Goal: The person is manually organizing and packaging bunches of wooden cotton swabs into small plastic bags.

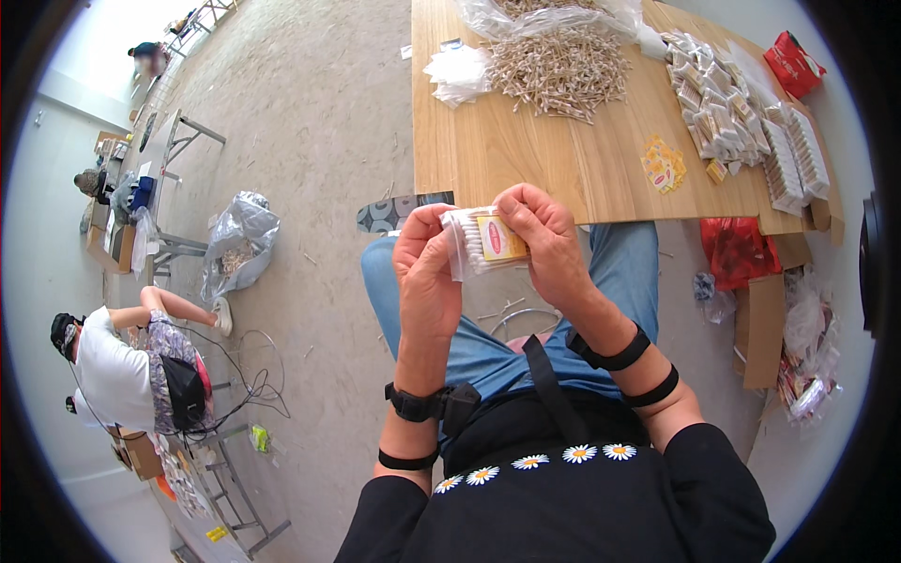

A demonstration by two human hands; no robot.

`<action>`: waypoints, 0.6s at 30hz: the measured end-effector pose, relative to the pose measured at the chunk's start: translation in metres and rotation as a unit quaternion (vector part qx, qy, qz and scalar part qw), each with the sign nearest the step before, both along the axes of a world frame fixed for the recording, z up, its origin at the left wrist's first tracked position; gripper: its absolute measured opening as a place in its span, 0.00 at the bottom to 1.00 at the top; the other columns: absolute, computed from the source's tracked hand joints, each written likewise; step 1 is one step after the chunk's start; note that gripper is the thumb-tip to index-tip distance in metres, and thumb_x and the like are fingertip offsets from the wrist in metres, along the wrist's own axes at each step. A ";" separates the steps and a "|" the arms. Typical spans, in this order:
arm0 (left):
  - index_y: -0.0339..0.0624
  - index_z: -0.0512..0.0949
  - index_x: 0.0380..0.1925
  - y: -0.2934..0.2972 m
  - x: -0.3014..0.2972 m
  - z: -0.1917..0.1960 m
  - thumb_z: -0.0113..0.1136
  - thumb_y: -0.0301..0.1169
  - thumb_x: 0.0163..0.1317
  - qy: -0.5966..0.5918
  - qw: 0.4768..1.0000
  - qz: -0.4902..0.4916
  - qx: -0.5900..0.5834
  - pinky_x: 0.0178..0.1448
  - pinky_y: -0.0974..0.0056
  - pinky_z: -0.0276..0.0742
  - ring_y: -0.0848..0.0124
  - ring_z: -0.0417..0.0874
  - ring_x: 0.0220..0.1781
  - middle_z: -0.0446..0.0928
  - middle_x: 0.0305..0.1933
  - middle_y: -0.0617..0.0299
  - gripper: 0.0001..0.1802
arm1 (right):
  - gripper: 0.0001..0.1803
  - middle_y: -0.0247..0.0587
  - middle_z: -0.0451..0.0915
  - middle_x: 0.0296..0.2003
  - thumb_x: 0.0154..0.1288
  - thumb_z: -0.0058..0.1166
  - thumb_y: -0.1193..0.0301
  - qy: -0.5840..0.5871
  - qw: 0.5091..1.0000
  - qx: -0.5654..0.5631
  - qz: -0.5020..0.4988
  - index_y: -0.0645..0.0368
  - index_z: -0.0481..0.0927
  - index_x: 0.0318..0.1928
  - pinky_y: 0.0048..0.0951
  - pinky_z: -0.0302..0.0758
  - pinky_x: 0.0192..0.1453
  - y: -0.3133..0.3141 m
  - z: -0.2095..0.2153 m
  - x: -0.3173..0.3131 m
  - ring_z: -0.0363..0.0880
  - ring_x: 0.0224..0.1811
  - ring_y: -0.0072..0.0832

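Between my two hands, above my lap, is a small clear bag of cotton swabs (472, 246) with a yellow label card (502, 238) inside. My left hand (425, 263) pinches the bag's left end between thumb and fingers. At the other end, my right hand (547, 242) grips the upper right corner beside the card. White swab tips show in a row through the plastic. Just beyond my hands is the near edge of the wooden table (526, 159).
On the table lie a heap of loose swabs (563, 70), empty clear bags (458, 75), yellow cards (664, 166) and a pile of filled swab packs (713, 103). A red bag (739, 251) and a cardboard box (762, 328) stand at right. Another person (122, 371) sits at far left.
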State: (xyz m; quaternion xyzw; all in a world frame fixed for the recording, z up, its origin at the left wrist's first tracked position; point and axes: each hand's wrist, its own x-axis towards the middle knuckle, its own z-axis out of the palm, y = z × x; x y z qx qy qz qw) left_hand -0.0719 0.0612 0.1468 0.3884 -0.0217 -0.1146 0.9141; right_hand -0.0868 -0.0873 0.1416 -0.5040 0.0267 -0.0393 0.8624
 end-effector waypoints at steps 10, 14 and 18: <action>0.35 0.74 0.46 0.003 0.002 -0.003 0.57 0.22 0.63 -0.004 1.000 -0.011 0.009 0.52 0.69 0.78 0.75 0.81 0.44 0.78 0.43 0.62 0.12 | 0.11 0.27 0.78 0.29 0.76 0.49 0.67 -0.008 0.998 -0.065 -0.005 0.62 0.77 0.39 0.15 0.73 0.36 -0.001 0.004 -0.002 0.74 0.32 0.09; 0.35 0.74 0.47 0.001 0.000 0.000 0.57 0.21 0.62 0.008 1.000 -0.008 0.005 0.52 0.69 0.78 0.75 0.81 0.43 0.79 0.43 0.61 0.12 | 0.11 0.26 0.77 0.29 0.76 0.49 0.67 0.002 0.999 -0.039 -0.014 0.62 0.77 0.39 0.15 0.73 0.36 -0.002 0.002 -0.001 0.73 0.32 0.09; 0.35 0.74 0.48 0.001 -0.002 -0.001 0.56 0.21 0.63 -0.003 1.000 -0.026 0.001 0.53 0.68 0.78 0.75 0.81 0.45 0.79 0.44 0.61 0.13 | 0.11 0.26 0.78 0.29 0.76 0.49 0.67 -0.019 0.997 -0.075 -0.015 0.62 0.77 0.38 0.15 0.73 0.36 -0.001 0.005 -0.002 0.73 0.32 0.09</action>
